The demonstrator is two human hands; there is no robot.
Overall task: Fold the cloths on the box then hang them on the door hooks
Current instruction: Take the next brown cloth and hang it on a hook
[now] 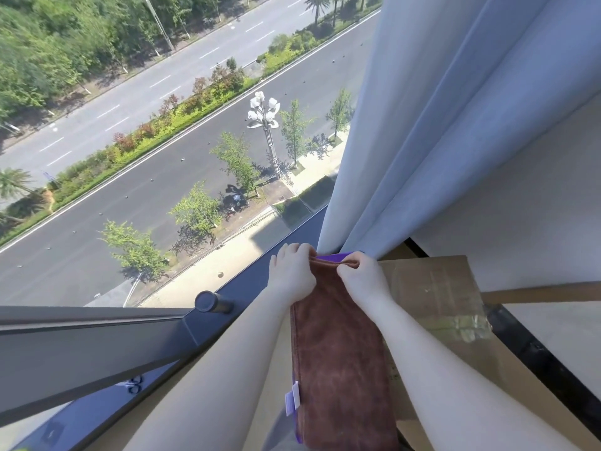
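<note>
Cloths lie stacked on a cardboard box (432,281) by the window: a brown cloth (338,353) on top and a purple cloth (331,256) beneath it. Of the purple one only a thin strip at the far edge, a sliver down the near left side and the corner by 2 small white labels (291,400) can be seen, so its full outline is hidden. The brown cloth's near end runs out of the bottom of the picture. Its long axis runs from the person toward the window, the far short edge pointing at the foot of the curtain.

Going from the left, a dark window frame (97,346) crosses the lower corner, with a round black knob (208,301) on the sill. Next comes the left hand (292,271), its fingers curled over the far left corner of the brown cloth and gripping it; the fingertips are tucked out of sight behind the fold. Just beside it, the right hand (361,278) pinches the same far edge between thumb and bent fingers. Both forearms cover parts of the cloth's sides.

Further right, a pale blue curtain (455,125) hangs down to the box's far edge. Glossy clear tape (455,307) on the box blurs with glare.
</note>
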